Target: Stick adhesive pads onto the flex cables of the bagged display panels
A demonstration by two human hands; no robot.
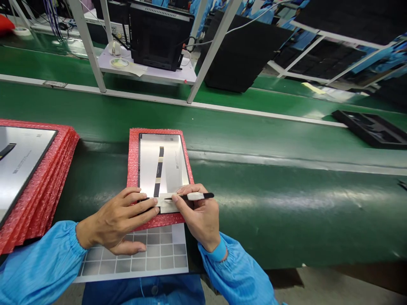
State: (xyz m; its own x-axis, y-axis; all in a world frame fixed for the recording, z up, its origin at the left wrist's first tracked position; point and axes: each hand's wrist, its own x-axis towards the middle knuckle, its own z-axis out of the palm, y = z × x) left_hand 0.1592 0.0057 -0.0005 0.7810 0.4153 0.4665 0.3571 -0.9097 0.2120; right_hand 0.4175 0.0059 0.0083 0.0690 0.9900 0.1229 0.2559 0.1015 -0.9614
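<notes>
Panel (pixel 165 163), silver back up, on red bubble-wrap pad (pixel 134 178) at near edge of green conveyor belt (pixel 270 199); open belt to right, as far as black tray (pixel 372 129). Stacked panels (pixel 22 169) on red wrap just left; grey-grid sheet (pixel 152 258) below pad. Left hand (pixel 122 220) palm down, fingers spread, fingertips at pale strip (pixel 165 203) on panel's lower edge. Right hand (pixel 199 216) pinches tape-wrapped black tweezers (pixel 193 196), tip over strip. Hands close, not touching. (Print on panels too small to read.)

Panel back (pixel 165 163) smooth, glossy metal; red bubble wrap (pixel 132 169) under it, rough plastic; tweezers (pixel 203 195) matt black.
</notes>
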